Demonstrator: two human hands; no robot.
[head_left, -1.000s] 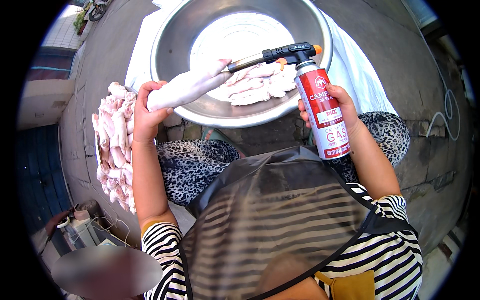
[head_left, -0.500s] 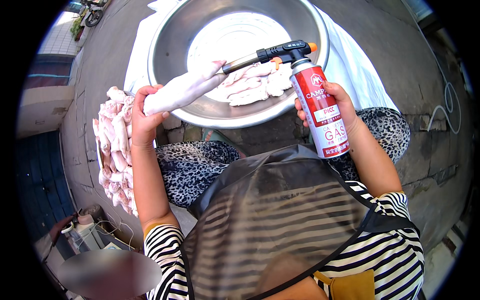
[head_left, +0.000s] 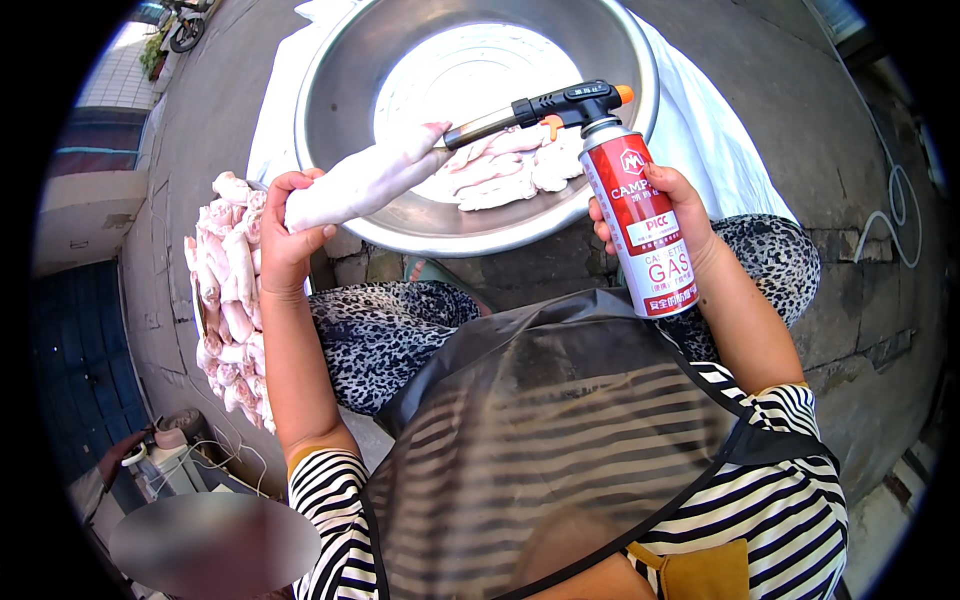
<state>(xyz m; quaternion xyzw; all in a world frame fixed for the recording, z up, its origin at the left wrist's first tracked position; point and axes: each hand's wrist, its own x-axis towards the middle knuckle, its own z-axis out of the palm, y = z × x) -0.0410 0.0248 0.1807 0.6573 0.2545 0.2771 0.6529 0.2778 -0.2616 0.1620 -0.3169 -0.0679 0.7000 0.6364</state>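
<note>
My left hand (head_left: 287, 228) is closed around the thick end of a pale pig's trotter (head_left: 365, 182). The trotter slants up to the right over the near rim of a wide steel basin (head_left: 335, 110). In my right hand (head_left: 682, 200) is a red and white gas canister (head_left: 645, 235), topped by a black blowtorch head (head_left: 570, 103) with orange parts. The torch's metal nozzle (head_left: 480, 128) points left at the split hoof end, very close to it; whether they touch I cannot tell. No flame is visible. Several more trotters (head_left: 500, 172) lie inside the basin.
At my left a heap of raw trotters (head_left: 232, 290) is piled up. White sheeting (head_left: 700, 130) spreads under the basin. A pale hose (head_left: 900, 215) curls on the paving at the right. Various items and cables (head_left: 185, 465) stand at the lower left.
The trotter and my left hand have shifted very slightly left. My right hand keeps the torch in almost the same place.
</note>
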